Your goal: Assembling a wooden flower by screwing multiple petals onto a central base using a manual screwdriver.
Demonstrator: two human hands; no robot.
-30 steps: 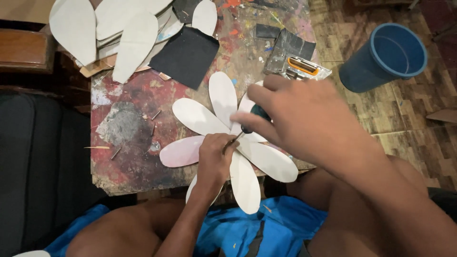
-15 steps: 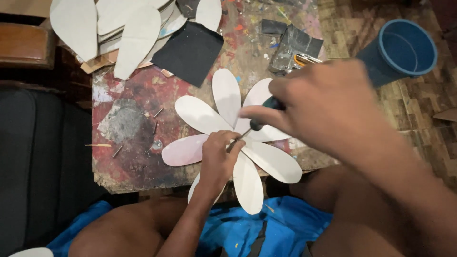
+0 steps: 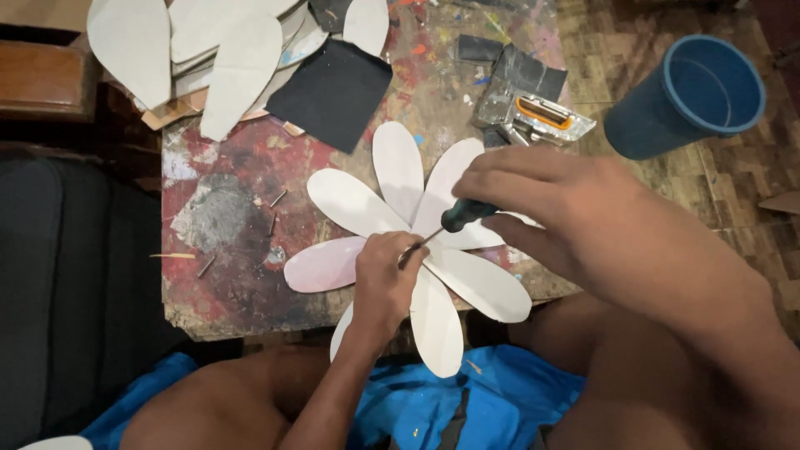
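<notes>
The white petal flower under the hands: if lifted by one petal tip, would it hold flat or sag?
The petal flower looks cut from thin flat sheet, so it would probably sag somewhat and feel light. Petals overhanging the table edge stay level, suggesting card-like stiffness. Its centre, pinned by the left hand under the right hand's tool, may come apart.

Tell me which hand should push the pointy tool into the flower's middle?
Probably the right hand: it grips the dark-handled tool, tip aimed at the white petal flower's center. The left hand is pinning that center down.
</notes>
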